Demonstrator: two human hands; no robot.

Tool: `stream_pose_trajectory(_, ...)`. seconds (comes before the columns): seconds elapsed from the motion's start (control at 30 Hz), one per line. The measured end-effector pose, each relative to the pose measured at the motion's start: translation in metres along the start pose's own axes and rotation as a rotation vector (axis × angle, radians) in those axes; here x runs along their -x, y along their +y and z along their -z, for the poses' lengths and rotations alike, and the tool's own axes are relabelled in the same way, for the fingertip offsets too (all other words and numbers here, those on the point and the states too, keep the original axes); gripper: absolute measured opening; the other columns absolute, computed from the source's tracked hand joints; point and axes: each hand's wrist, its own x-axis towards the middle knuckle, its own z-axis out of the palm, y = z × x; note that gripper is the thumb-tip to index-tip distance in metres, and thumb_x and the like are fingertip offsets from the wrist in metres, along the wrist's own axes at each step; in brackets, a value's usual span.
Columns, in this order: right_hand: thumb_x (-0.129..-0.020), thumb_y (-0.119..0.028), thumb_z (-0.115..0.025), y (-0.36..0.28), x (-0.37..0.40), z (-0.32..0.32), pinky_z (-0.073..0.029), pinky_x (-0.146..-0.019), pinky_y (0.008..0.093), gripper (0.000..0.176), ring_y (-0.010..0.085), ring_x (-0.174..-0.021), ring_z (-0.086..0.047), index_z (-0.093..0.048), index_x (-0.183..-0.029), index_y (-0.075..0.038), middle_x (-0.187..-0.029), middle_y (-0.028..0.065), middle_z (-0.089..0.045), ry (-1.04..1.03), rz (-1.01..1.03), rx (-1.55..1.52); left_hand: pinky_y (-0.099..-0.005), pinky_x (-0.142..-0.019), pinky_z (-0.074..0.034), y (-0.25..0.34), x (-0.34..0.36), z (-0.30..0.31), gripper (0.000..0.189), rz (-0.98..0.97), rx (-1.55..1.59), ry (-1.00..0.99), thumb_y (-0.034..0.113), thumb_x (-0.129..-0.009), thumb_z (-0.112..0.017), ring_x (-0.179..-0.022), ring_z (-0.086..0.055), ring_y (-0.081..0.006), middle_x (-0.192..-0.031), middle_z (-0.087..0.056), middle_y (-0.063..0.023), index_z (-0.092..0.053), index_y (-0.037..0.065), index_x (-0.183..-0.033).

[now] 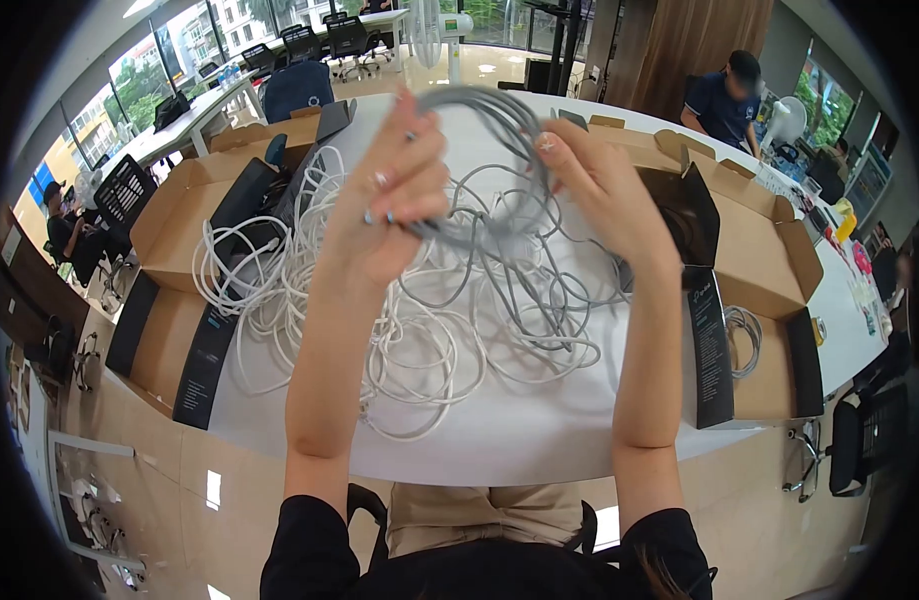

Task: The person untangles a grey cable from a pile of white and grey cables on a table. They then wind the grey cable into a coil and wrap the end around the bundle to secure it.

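Note:
A looped grey cable [499, 108] is held up over the white table, partly smeared by motion. My left hand [399, 185] is closed on the left side of the loops, its fingers curled and blurred. On the right side, my right hand [604, 190] grips the coil between thumb and fingers. Beneath both hands lies a tangled heap of white cables [444, 365], with loose grey cables [524, 315] among them toward the right. What part of the cable sits inside each palm is hidden.
Open cardboard boxes flank the heap: a left box [204, 360] and a right box [709, 350] with a grey cable coil [742, 345] inside. Behind stand another left box [194, 190] and right box [744, 215]. A person [724, 105] sits beyond the table's far right.

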Motion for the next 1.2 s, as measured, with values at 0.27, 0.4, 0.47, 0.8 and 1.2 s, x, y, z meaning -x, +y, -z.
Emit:
stream_pose_trajectory(0.27, -0.078, -0.029, -0.063, 0.024, 0.004, 0.021, -0.039, -0.051, 0.0244, 0.03, 0.0104, -0.052, -0.052, -0.062, -0.087, 0.0, -0.056, 0.0083, -0.057, -0.465, -0.204, -0.058, -0.0145, -0.048, -0.032, 0.049, 0.021, 0.003, 0.027, -0.608, -0.154, -0.04, 0.027, -0.095, -0.033, -0.046, -0.028, -0.0033, -0.059, -0.035, 0.0046, -0.04, 0.008, -0.077)
stream_pose_trajectory(0.4, -0.072, -0.037, -0.068, 0.002, 0.008, -0.011, -0.042, -0.076, 0.0324, 0.04, 0.0199, -0.068, -0.059, -0.062, -0.091, -0.002, -0.068, 0.0125, -0.061, -0.269, 0.033, 0.355, -0.0148, -0.048, -0.033, 0.044, 0.022, -0.007, 0.027, -0.582, -0.292, -0.046, 0.026, -0.096, -0.033, -0.044, -0.027, -0.0036, -0.058, -0.032, 0.0042, -0.037, 0.008, -0.076)
stream_pose_trajectory(0.47, -0.071, -0.038, -0.068, 0.011, 0.016, -0.04, -0.039, -0.09, 0.0381, 0.039, 0.0237, -0.077, -0.06, -0.063, -0.089, -0.003, -0.072, 0.013, -0.062, -0.047, 0.36, 0.511, -0.0149, -0.048, -0.033, 0.04, 0.022, -0.011, 0.027, -0.579, -0.314, -0.043, 0.026, -0.096, -0.033, -0.044, -0.027, -0.0035, -0.058, -0.031, 0.004, -0.038, 0.007, -0.077)
stream_pose_trajectory(0.8, -0.086, -0.027, -0.053, 0.043, -0.01, -0.017, -0.043, -0.055, 0.0272, 0.03, 0.0111, -0.055, -0.054, -0.065, -0.08, 0.0, -0.06, 0.0068, -0.061, -0.063, -0.103, 0.014, -0.0188, -0.045, -0.038, 0.069, 0.038, -0.02, 0.031, -0.067, -0.12, -0.11, 0.03, -0.096, -0.03, -0.039, -0.03, -0.0065, -0.063, -0.035, 0.0, -0.036, 0.002, -0.085)
stream_pose_trajectory(1.2, -0.074, -0.018, -0.063, -0.004, -0.002, -0.046, -0.038, -0.06, 0.0267, 0.017, 0.0157, -0.052, -0.05, -0.066, -0.089, -0.013, -0.06, 0.0015, -0.053, 0.175, 0.62, 0.614, -0.0193, -0.053, -0.039, 0.038, 0.015, -0.003, 0.02, -1.068, -0.637, 0.312, 0.025, -0.093, -0.043, -0.048, -0.033, -0.0044, -0.088, -0.055, -0.0113, -0.038, 0.006, -0.093)
